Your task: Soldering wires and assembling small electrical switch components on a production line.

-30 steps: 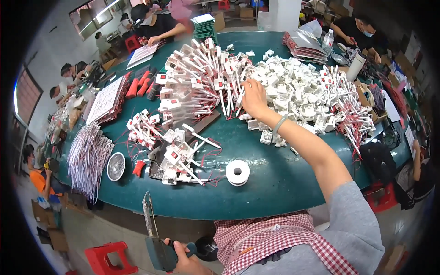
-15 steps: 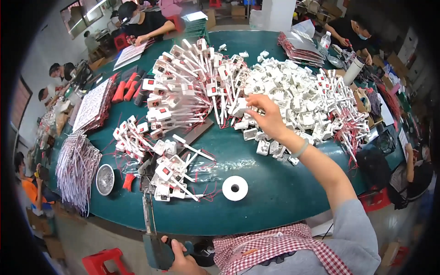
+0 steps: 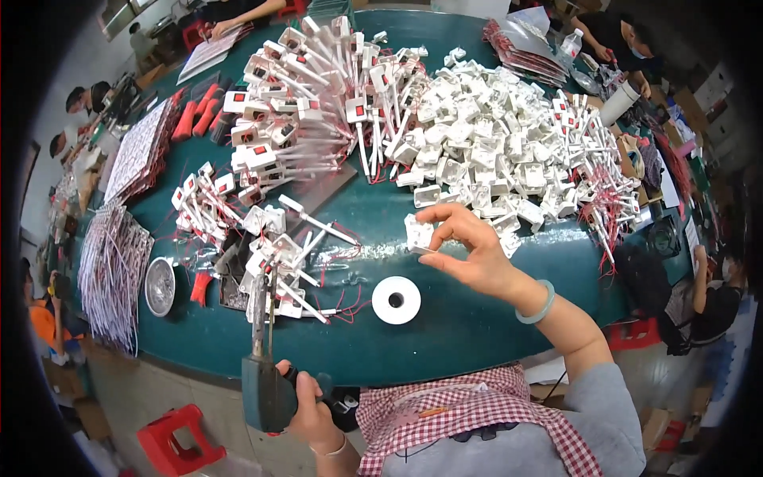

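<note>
My right hand (image 3: 481, 253) pinches a small white plastic housing (image 3: 419, 234) between thumb and fingertips, above the table in front of the white heap. My left hand (image 3: 311, 407) is wrapped round the dark green pistol grip of what looks like a soldering gun (image 3: 269, 389). Its long metal barrel points away from me over the table's near edge. The barrel's tip overlaps a small pile of white switch boxes (image 3: 278, 274) with white tubes and red wires, so contact is unclear. A white spool (image 3: 396, 300) with a dark centre hole lies between my hands.
Beyond lie a large heap of white housings (image 3: 485, 143) and a fan of tubed switch boxes (image 3: 298, 95). On the left are a round bowl (image 3: 160, 287), white strips (image 3: 115, 274) and stacked sheets (image 3: 139, 151). A red stool (image 3: 179, 441) stands below. Other people work around the table.
My right hand has come back from the heap toward me, bringing the housing with it. My left hand has lifted the soldering gun slightly. The head view has tilted downward.
</note>
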The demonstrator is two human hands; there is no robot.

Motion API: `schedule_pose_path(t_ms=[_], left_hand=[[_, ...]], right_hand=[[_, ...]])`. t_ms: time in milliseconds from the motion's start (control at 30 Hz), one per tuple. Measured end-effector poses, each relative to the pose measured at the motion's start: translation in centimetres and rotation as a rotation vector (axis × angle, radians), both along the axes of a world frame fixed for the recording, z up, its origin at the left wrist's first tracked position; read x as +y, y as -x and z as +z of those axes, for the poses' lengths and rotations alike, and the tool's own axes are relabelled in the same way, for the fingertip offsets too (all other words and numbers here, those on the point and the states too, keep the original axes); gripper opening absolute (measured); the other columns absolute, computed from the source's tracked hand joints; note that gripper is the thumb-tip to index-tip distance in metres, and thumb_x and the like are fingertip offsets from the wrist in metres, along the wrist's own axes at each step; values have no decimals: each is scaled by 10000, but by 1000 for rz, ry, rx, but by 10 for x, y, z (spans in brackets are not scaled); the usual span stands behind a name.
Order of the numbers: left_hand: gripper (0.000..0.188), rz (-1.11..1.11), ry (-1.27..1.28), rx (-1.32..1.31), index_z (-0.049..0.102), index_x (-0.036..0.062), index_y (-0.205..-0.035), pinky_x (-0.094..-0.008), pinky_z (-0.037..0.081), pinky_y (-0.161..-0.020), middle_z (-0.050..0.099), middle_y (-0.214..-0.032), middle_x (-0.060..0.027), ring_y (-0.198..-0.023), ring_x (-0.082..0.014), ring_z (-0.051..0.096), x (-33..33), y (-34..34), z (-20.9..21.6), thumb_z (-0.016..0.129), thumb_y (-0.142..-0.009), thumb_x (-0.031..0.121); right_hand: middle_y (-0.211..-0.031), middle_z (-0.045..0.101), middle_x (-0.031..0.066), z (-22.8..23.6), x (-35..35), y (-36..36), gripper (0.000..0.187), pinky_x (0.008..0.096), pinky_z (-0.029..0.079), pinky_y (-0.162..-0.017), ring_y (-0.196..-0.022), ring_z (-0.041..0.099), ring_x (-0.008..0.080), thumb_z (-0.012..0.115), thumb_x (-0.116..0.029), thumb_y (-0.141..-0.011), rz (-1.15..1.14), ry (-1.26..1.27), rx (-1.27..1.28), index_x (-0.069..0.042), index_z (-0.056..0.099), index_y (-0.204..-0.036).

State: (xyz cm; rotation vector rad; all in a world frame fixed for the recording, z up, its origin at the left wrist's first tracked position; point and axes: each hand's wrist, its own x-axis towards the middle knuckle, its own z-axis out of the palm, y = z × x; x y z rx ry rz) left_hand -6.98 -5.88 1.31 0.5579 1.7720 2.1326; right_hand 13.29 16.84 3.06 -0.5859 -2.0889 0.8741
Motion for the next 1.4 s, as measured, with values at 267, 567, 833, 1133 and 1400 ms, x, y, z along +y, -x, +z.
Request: schedule_pose_path(t_ms=[267,567,833,1133,1400], left_hand=[[338,28,45,-58,522,-67,-1156,-254,377,-496,585,-1094,-159,-622,-132,489,-13,-10,-2,610,-830,-68],[360,30,11,4,507,-60,-1173,-243,372,-492,590,-1103,-155,-615,-136,500,-28,-15,-4,604,-827,-80],[343,23,-57,52,527,-44,-1173,-210,348,-474,624,-1096,-164,-563,-89,453,-34,-12,-4,599,-842,-99],[322,69,-73,29,537,-51,-1160,-214,350,-473,611,-1111,-166,-564,-91,460,-47,-6,-8,590,-845,-98],[344,28,-69,28,512,-52,-1169,-214,351,-475,607,-1119,-171,-563,-98,456,-43,-8,-5,590,-837,-96]], right_hand=[[-1129,604,102,-4,-41,10,306,276,446,-605,-807,539,179,829,-136,-709,35,-71,-48,-57,549,-802],[-769,492,54,-25,-72,34,424,340,429,-570,-701,524,233,865,-325,-623,-267,-235,-136,-60,578,-790],[-795,443,74,-26,-83,52,414,349,437,-583,-746,497,239,829,-334,-650,-387,-247,-285,-58,569,-817],[-1121,493,142,-29,-94,55,511,425,448,-819,-973,510,325,834,-371,-671,-435,-215,-119,-47,551,-948],[-1417,402,179,-46,-91,52,745,490,373,-1034,-1301,401,394,797,-403,-719,-321,-232,-308,-60,505,-1311]])
